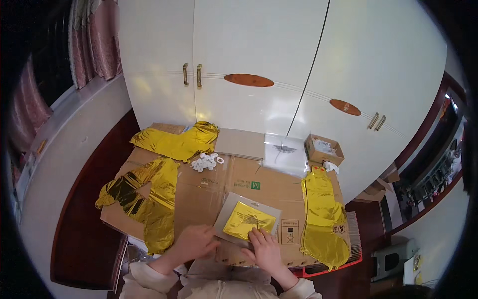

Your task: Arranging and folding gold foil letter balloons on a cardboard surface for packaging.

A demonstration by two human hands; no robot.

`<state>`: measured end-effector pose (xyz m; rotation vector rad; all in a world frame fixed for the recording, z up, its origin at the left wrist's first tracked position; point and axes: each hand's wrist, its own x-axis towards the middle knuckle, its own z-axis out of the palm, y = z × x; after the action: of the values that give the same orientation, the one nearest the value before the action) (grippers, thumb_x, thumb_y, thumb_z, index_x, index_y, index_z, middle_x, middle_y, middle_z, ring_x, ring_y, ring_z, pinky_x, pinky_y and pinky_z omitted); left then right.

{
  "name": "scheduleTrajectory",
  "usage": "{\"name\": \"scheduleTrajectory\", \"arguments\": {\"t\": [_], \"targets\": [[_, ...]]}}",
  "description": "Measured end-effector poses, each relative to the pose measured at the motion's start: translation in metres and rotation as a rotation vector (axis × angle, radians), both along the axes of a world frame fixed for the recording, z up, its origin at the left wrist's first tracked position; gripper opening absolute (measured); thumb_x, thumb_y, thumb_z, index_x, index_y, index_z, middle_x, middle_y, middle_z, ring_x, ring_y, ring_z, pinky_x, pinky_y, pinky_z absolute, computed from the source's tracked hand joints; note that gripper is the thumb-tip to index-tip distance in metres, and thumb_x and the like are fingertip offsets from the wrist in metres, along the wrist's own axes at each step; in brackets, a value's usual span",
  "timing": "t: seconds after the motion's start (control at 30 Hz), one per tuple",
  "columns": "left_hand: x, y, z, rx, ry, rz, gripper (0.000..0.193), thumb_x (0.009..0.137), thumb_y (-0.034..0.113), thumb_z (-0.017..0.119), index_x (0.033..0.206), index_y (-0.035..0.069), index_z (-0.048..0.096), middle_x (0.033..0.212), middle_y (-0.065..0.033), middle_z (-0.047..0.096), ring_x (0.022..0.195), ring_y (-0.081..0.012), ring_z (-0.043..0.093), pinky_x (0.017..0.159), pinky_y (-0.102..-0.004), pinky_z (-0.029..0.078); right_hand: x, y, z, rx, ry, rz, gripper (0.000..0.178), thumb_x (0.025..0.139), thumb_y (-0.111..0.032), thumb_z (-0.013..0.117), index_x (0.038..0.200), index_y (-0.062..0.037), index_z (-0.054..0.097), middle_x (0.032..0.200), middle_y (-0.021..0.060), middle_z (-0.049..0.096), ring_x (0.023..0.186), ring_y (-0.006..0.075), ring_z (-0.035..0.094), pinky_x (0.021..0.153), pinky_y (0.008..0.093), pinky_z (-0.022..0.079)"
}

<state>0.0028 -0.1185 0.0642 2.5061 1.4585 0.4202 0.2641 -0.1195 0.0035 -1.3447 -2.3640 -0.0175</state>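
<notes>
A folded yellow-gold foil piece point(241, 219) lies on or inside a flat grey-and-clear package point(230, 205) with a hang hole at its top edge. My right hand point(265, 249) rests over the lower right of the foil, fingers stretched out and touching it. By the package's lower left corner is my left hand point(196, 241), its fingers bent together; whatever they hold, if anything, is hidden. Flat gold foil balloons point(162, 199) lie left of my left hand, with another gold foil balloon point(321, 214) to the right of my right hand.
Cardboard point(199, 192) covers the work surface. Farther back lie a third gold foil balloon point(174, 144), a pile of white rings point(205, 162), a clear plastic sheet or bag point(284, 154) and a small open carton point(324, 149). White cabinet doors point(239, 40) stand behind; a grey stool point(393, 261) is at right.
</notes>
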Motion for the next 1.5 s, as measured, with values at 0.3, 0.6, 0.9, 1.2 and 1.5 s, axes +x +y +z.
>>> {"name": "scheduleTrajectory", "arguments": {"t": [0.3, 0.6, 0.9, 1.2, 1.5], "targets": [[-0.009, 0.113, -0.053, 0.34, 0.065, 0.186, 0.016, 0.086, 0.018, 0.056, 0.089, 0.006, 0.066, 0.09, -0.011, 0.067, 0.085, -0.0288, 0.067, 0.072, -0.0417, 0.055, -0.039, 0.071, -0.023, 0.021, -0.073, -0.027, 0.06, 0.091, -0.044, 0.057, 0.138, -0.0078, 0.049, 0.144, 0.0175, 0.045, 0.136, 0.0385, 0.038, 0.109, 0.0593, 0.028], [0.0, 0.234, -0.084, 0.075, 0.038, 0.465, 0.02, 0.086, 0.013, 0.053, 0.093, 0.003, 0.069, 0.098, -0.0176, 0.067, 0.095, -0.0333, 0.066, 0.079, -0.0458, 0.055, -0.048, 0.065, -0.041, -0.078, -0.2, -0.058, 0.07, 0.093, -0.055, 0.049, 0.147, -0.0125, 0.04, 0.152, 0.0155, 0.036, 0.144, 0.0381, 0.025, 0.111, 0.0654, 0.017], [0.036, 0.286, -0.076, -0.092, -0.061, 0.706, 0.026, 0.089, 0.016, 0.051, 0.094, 0.003, 0.073, 0.1, -0.0196, 0.071, 0.095, -0.0344, 0.069, 0.078, -0.0453, 0.056, -0.046, 0.065, -0.037, -0.066, -0.166, -0.061, 0.067, 0.092, -0.053, 0.05, 0.143, -0.011, 0.044, 0.149, 0.0169, 0.039, 0.141, 0.0393, 0.03, 0.111, 0.065, 0.017], [0.0, 0.242, -0.068, -0.094, 0.066, 0.548, 0.023, 0.083, 0.023, 0.063, 0.088, 0.002, 0.072, 0.089, -0.0204, 0.07, 0.087, -0.0354, 0.07, 0.074, -0.0444, 0.056, -0.048, 0.067, -0.036, -0.144, -0.183, -0.059, 0.069, 0.094, -0.055, 0.046, 0.146, -0.0115, 0.04, 0.152, 0.0156, 0.035, 0.144, 0.0384, 0.024, 0.113, 0.0641, 0.014], [-0.029, -0.011, -0.015, -0.431, -0.459, 0.394, 0.025, 0.081, 0.02, 0.07, 0.101, 0.005, 0.068, 0.083, -0.0125, 0.068, 0.077, -0.0258, 0.068, 0.068, -0.0357, 0.052, -0.048, 0.066, -0.035, -0.138, -0.152, -0.038, 0.068, 0.094, -0.054, 0.047, 0.146, -0.0112, 0.04, 0.151, 0.0163, 0.036, 0.143, 0.0402, 0.024, 0.113, 0.0641, 0.013]]}}
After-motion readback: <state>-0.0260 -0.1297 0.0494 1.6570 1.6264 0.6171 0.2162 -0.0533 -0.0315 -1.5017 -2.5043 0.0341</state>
